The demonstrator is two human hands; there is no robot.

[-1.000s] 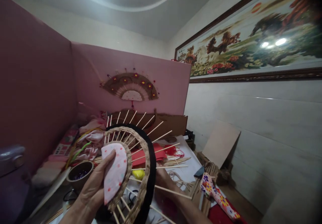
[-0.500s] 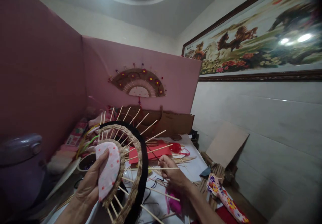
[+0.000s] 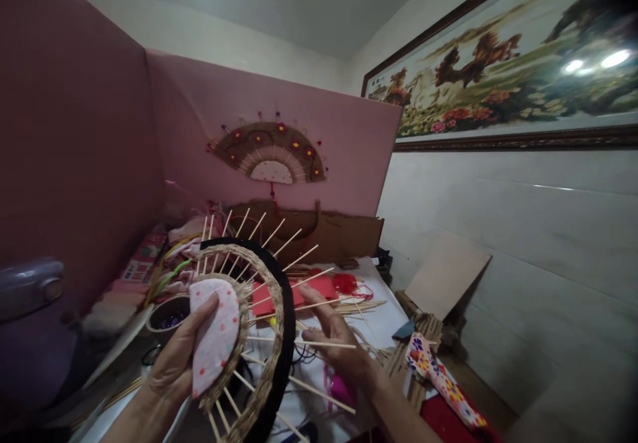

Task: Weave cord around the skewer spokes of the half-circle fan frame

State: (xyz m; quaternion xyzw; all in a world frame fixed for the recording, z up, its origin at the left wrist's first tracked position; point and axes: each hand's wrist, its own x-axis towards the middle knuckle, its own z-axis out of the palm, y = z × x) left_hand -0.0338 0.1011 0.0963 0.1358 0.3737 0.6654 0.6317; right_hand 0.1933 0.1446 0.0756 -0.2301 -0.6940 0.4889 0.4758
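My left hand (image 3: 177, 353) grips a half-round fan frame by its white, dotted centre piece (image 3: 215, 327), thumb on the front. Thin wooden sticks (image 3: 305, 257) radiate from it, passing through a woven tan band (image 3: 277, 327) and a black outer band (image 3: 288, 337). Just right of the black band is my right hand (image 3: 336, 337), its thumb and fingers apart among the stick ends, holding nothing I can see. Its fingertips are partly behind the sticks. Below it, loops of black cord (image 3: 304, 356) show behind the fan.
Red paper (image 3: 319, 289) and red yarn (image 3: 345, 283) lie on the white table. A bowl of dark beads (image 3: 169, 317) stands left. A finished fan (image 3: 272, 154) hangs on the pink board (image 3: 349, 144). Flower-patterned cloth (image 3: 443, 380) lies at the right.
My right hand has let go of the black cord that it pinched, and its fingers have spread beside the fan's sticks. The left hand keeps its grip; the whole view has shifted slightly.
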